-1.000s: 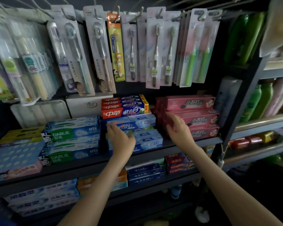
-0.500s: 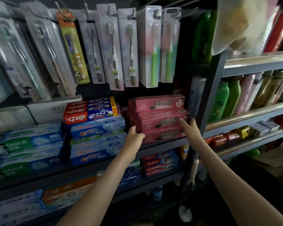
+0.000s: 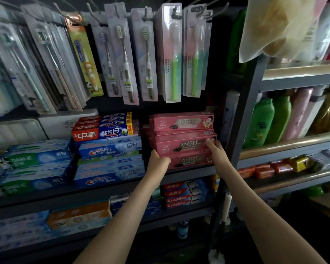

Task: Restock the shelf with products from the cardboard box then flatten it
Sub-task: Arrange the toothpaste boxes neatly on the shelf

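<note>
Presently holding a pink toothpaste box (image 3: pixel 185 147) at both ends

We are standing at the shelf (image 3: pixel 191 173), both arms reaching forward. The pink toothpaste box is lying flat in a pink stack at the shelf's right end, near the upright post (image 3: pixel 244 130), one like it above and one below. Our left grip (image 3: pixel 157 162) is curling round the box's left end, fingertips hidden behind it. Our right grip (image 3: pixel 216 153) is pinching the right end, thumb on the front face, fingers wrapping the end. Blue Crest boxes (image 3: pixel 109 149) are sitting just beside the stack on the left. Toothbrush packs (image 3: pixel 171 54) are hanging above. Colgate boxes (image 3: pixel 185 197) are lying on the level below. Green bottles (image 3: pixel 259 122) are standing right of the post.
</note>
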Motion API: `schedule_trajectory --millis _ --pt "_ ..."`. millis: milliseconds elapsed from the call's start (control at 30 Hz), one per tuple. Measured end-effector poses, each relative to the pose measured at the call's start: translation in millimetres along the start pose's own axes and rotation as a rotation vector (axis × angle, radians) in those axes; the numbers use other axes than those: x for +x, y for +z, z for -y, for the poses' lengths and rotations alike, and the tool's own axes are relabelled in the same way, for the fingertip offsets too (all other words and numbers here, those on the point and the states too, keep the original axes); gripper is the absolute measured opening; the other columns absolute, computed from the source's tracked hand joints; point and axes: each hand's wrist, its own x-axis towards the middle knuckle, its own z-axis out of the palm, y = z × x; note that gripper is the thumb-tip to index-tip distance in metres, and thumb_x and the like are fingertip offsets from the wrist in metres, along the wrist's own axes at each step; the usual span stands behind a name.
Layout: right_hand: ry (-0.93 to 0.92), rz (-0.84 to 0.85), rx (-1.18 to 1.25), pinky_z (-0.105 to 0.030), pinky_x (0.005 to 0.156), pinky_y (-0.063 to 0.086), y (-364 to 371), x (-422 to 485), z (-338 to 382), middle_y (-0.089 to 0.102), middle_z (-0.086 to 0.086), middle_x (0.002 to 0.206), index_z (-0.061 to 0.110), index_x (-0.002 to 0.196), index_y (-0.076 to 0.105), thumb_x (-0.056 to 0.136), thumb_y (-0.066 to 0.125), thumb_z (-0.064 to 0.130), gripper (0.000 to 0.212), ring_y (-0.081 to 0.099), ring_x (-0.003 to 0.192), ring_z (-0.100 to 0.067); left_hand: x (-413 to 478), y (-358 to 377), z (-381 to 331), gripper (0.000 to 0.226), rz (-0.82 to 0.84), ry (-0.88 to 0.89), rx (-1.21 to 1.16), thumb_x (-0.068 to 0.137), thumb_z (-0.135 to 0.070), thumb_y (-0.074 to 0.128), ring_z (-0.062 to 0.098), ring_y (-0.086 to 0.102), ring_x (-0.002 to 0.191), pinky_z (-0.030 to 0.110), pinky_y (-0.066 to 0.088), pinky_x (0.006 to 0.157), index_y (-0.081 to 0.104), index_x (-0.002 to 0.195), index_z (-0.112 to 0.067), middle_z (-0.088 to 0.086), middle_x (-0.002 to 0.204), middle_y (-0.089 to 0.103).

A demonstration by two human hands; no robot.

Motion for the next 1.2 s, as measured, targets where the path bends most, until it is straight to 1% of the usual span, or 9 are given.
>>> schedule_trajectory --millis 133,267,367,467,667,833,967,1067,1200 --pt "-0.053 0.014 0.035 -0.032 0.09 0.044 2.4 5.6 -3.7 0.044 -0.005 0.14 0.021 0.151 0.016 0.095 0.051 0.042 0.069 0.052 0.11 -0.018 1.1 -0.3 4.5 0.043 -0.012 0.047 0.061 0.09 -0.003 0.049 0.006 0.047 0.079 0.022 0.036 0.062 0.039 0.129 -0.017 -0.002 0.102 0.052" --pt "-0.086 0.086 0.051 -0.022 0.07 0.047 3.5 6.0 -3.7 0.05 -0.002 0.128 0.025 0.146 0.024 0.097 0.049 0.034 0.056 0.057 0.093 -0.009 3.0 -3.3 11.8 0.043 -0.041 0.126 0.162 0.097 -0.019 0.05 0.007 0.05 0.089 0.024 0.038 0.077 0.034 0.137 -0.018 -0.002 0.119 0.051" --pt "-0.067 0.122 0.037 -0.024 0.072 0.048 1.1 8.5 -4.2 0.054 -0.004 0.128 0.025 0.144 0.027 0.096 0.051 0.035 0.054 0.06 0.095 -0.011 9.7 -4.7 18.3 0.049 -0.081 0.157 0.272 0.098 -0.022 0.048 0.013 0.052 0.104 0.022 0.043 0.078 0.029 0.143 -0.013 0.003 0.13 0.05" --pt "-0.061 0.154 0.022 -0.028 0.077 0.049 -0.6 11.4 -1.3 0.053 -0.007 0.131 0.021 0.141 0.032 0.096 0.051 0.035 0.051 0.06 0.099 -0.014 13.2 -1.5 22.9 0.057 -0.103 0.168 0.35 0.097 -0.017 0.049 0.022 0.051 0.119 0.028 0.045 0.093 0.022 0.147 -0.009 0.008 0.137 0.046" --pt "-0.197 -0.011 -0.091 -0.048 0.104 0.042 4.0 18.5 31.7 0.038 0.001 0.148 0.034 0.149 0.022 0.082 0.058 0.059 0.08 0.047 0.127 -0.024 15.0 -5.5 21.0 0.06 -0.188 0.314 0.399 0.094 -0.01 0.054 0.021 0.049 0.123 0.03 0.043 0.102 0.024 0.146 -0.008 0.008 0.14 0.043" --pt "-0.308 0.034 -0.262 -0.029 0.081 0.051 16.0 28.4 64.5 0.048 0.008 0.13 0.042 0.147 0.022 0.095 0.052 0.039 0.06 0.057 0.106 -0.015 14.1 -11.7 18.6 0.042 -0.146 0.34 0.414 0.096 -0.009 0.05 0.015 0.052 0.113 0.024 0.041 0.091 0.039 0.136 -0.015 0.002 0.126 0.052" --pt "-0.344 -0.012 -0.361 -0.024 0.069 0.049 15.9 39.7 74.8 0.056 0.001 0.117 0.032 0.139 0.042 0.098 0.048 0.023 0.043 0.061 0.086 -0.012 16.5 -13.3 19.8 0.039 -0.133 0.323 0.424 0.096 -0.011 0.05 0.013 0.051 0.109 0.025 0.042 0.09 0.04 0.133 -0.017 0.003 0.125 0.054" --pt "-0.337 0.058 -0.352 -0.027 0.071 0.05 12.6 46.3 76.9 0.058 -0.006 0.119 0.028 0.13 0.047 0.096 0.052 0.019 0.035 0.061 0.083 -0.013 16.9 -16.2 14.5 0.054 -0.138 0.318 0.412 0.094 -0.015 0.054 0.02 0.045 0.126 0.034 0.041 0.103 0.03 0.143 -0.014 0.006 0.14 0.044" --pt "-0.302 0.118 -0.251 -0.027 0.067 0.052 9.9 50.3 79.0 0.058 -0.01 0.119 0.021 0.126 0.045 0.095 0.054 0.013 0.033 0.062 0.082 -0.014 17.3 -24.1 -12.1 0.081 -0.132 0.227 0.198 0.093 -0.009 0.052 0.022 0.015 0.145 0.04 0.024 0.116 -0.003 0.152 -0.02 0.0 0.159 0.007"
